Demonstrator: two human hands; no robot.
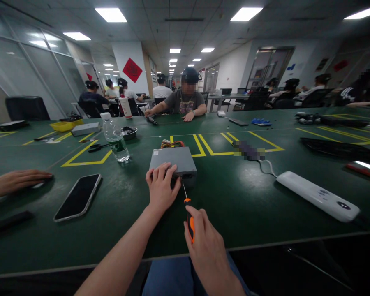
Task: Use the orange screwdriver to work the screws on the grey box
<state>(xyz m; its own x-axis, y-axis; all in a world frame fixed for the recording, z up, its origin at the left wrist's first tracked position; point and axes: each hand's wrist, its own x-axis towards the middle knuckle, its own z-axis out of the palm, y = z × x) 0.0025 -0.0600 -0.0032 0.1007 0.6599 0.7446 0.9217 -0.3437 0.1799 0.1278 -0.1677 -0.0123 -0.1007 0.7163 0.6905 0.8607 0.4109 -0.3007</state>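
A grey metal computer power supply unit (180, 158) sits on the green table in front of me, its bundle of coloured wires (172, 143) behind it. My left hand (160, 187) grips the box at its near left, fingers over the top and thumb at the front face. An orange and black screwdriver (189, 220) is in my right hand (205, 242), fingers wrapped around the handle. Its thin shaft points up and away, with the tip at the box's front face near my left thumb. Whether the tip sits in a screw is too small to tell.
A phone (78, 198) and a water bottle (115, 139) stand to the left, near another person's hand (21, 183). On the right lies a white power strip (317, 195) with a cable. A metal bowl (129, 132) is behind the bottle. Another person (188, 98) sits opposite.
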